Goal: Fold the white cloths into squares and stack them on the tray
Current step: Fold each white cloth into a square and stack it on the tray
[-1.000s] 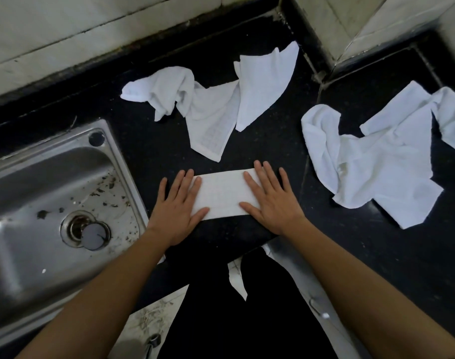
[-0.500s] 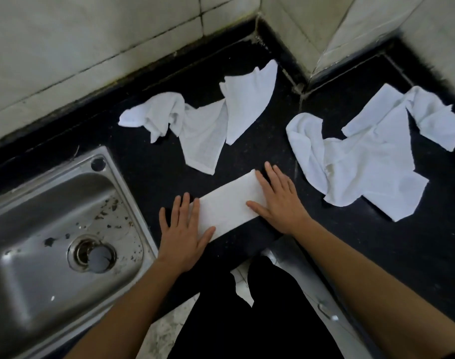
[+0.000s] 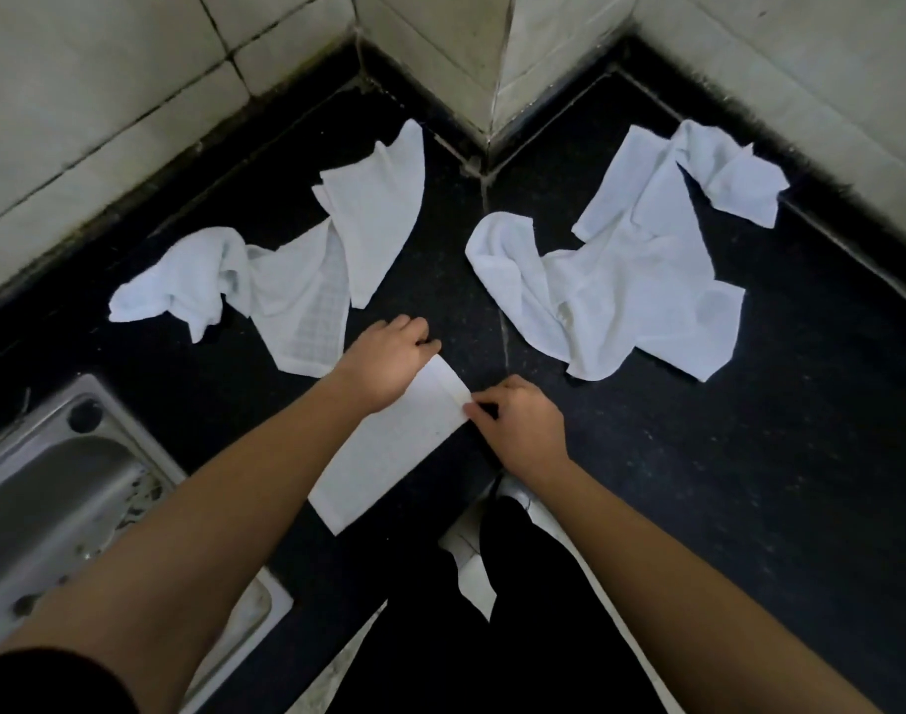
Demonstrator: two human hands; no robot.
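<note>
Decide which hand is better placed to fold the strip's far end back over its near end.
Right, probably. The right hand pinches a far-end corner of the strip, its arm clear of it. The left hand sits at the other far corner, but its forearm overlaps the strip.

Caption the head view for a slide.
Left hand and right hand grip the far end of a folded cloth strip; crumpled cloths beyond.
</note>
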